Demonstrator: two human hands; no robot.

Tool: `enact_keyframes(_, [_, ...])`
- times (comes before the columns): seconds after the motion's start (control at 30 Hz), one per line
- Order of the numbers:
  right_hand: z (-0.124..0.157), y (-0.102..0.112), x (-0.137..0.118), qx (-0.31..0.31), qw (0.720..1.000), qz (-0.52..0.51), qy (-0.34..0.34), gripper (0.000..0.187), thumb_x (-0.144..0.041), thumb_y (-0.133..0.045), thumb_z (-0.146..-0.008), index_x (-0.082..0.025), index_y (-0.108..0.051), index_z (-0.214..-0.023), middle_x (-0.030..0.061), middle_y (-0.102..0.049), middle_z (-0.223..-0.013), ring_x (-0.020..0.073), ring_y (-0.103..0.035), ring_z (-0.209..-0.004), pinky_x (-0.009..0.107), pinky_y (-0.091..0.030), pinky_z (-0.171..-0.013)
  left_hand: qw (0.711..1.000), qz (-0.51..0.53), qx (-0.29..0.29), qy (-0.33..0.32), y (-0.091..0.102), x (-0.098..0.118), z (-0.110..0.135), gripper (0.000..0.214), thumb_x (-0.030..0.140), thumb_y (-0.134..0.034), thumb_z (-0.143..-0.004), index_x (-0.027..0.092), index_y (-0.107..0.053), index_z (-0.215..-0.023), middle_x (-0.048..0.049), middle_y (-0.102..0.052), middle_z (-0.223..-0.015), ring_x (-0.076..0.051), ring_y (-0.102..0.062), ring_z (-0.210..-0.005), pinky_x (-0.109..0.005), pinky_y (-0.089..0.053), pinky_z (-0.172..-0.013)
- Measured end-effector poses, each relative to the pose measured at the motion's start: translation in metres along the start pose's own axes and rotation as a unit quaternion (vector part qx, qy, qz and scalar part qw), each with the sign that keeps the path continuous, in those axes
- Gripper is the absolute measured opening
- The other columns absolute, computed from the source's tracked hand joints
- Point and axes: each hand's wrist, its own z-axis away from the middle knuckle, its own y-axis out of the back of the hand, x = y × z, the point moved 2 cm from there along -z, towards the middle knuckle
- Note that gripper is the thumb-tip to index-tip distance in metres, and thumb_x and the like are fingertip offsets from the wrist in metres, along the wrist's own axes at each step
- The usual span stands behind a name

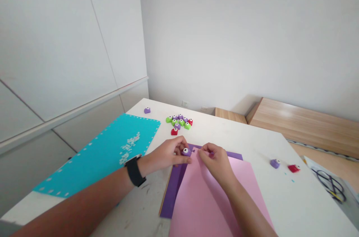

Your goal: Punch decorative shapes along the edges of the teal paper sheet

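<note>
My left hand [167, 153] grips a small purple craft punch [186, 151] with a white-and-black eye-like top. My right hand [216, 163] pinches the upper edge of a pink paper sheet [213, 199] close to the punch. The pink sheet lies over a darker purple paper sheet [173, 192], which shows at its left and top edges. Tiny purple cut-outs lie near the pink sheet's top edge. Neither hand touches the teal sheet to the left.
A teal punched sheet [103, 151] with white paper bits lies left. Beyond it sit several green, purple and red punches [178, 122]. Another purple punch [275, 163] and a red punch [294, 168] stand right, near the white table's edge [314, 188]. Wooden boards [297, 121] lie beyond.
</note>
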Motion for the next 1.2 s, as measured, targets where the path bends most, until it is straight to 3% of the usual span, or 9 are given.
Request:
enact_keyframes(0.23, [0.002, -0.002, -0.002, 0.013, 1.000, 0.021, 0.002, 0.016, -0.027, -0.058, -0.081, -0.021, -0.065, -0.069, -0.0021, -0.062, -0.062, 0.0152, -0.054, -0.060, 0.025, -0.037, -0.057, 0.999, 0.039, 0.015, -0.005, -0.004, 0.003, 0.000, 0.045, 0.038, -0.085, -0.068, 0.020, -0.055, -0.097, 0.0039, -0.060, -0.075, -0.013, -0.060, -0.064, -0.022, -0.045, -0.055])
enact_keyframes(0.4, [0.000, -0.001, -0.002, 0.037, 0.999, 0.036, 0.015, 0.017, -0.028, -0.058, -0.084, -0.021, -0.065, -0.070, -0.0012, -0.065, -0.064, 0.0159, -0.057, -0.061, 0.026, -0.038, -0.059, 0.989, 0.132, -0.037, 0.049, -0.009, 0.007, 0.000, 0.047, 0.041, -0.080, -0.074, 0.021, -0.058, -0.110, 0.0000, -0.063, -0.086, -0.014, -0.062, -0.065, -0.026, -0.052, -0.056])
enact_keyframes(0.6, [0.001, 0.002, -0.001, 0.060, 0.995, 0.068, 0.048, 0.018, -0.028, -0.057, -0.087, -0.022, -0.064, -0.071, -0.0006, -0.065, -0.064, 0.0170, -0.058, -0.063, 0.026, -0.039, -0.062, 0.977, 0.188, -0.049, 0.092, -0.009, 0.018, 0.004, 0.041, 0.044, -0.070, -0.085, 0.021, -0.066, -0.119, -0.0058, -0.063, -0.106, -0.021, -0.061, -0.097, -0.035, -0.058, -0.079])
enact_keyframes(0.8, [0.000, 0.003, -0.001, 0.066, 0.989, 0.089, 0.096, 0.021, -0.032, -0.054, -0.092, -0.022, -0.065, -0.078, 0.0003, -0.064, -0.065, 0.0176, -0.057, -0.063, 0.027, -0.038, -0.064, 0.954, 0.261, -0.050, 0.138, -0.008, 0.012, 0.003, 0.040, 0.032, -0.077, -0.080, 0.022, -0.067, -0.118, -0.0057, -0.064, -0.112, -0.020, -0.063, -0.102, -0.038, -0.053, -0.092])
enact_keyframes(1.07, [0.002, 0.001, -0.004, 0.070, 0.978, 0.126, 0.151, 0.014, -0.027, -0.050, -0.097, -0.022, -0.062, -0.090, 0.0025, -0.069, -0.080, 0.0207, -0.060, -0.075, 0.034, -0.036, -0.079, 0.963, 0.243, -0.029, 0.115, -0.007, 0.015, 0.002, 0.042, 0.030, -0.077, -0.081, 0.024, -0.065, -0.120, -0.0050, -0.068, -0.115, -0.018, -0.064, -0.101, -0.028, -0.050, -0.087])
enact_keyframes(1.2, [0.003, 0.000, -0.006, 0.069, 0.975, 0.132, 0.166, 0.013, -0.024, -0.048, -0.098, -0.022, -0.060, -0.093, 0.0027, -0.069, -0.084, 0.0208, -0.060, -0.078, 0.036, -0.035, -0.081, 0.967, 0.238, -0.035, 0.079, -0.009, 0.014, 0.001, 0.042, 0.027, -0.078, -0.080, 0.021, -0.066, -0.120, -0.0074, -0.069, -0.116, -0.019, -0.062, -0.106, -0.030, -0.046, -0.094])
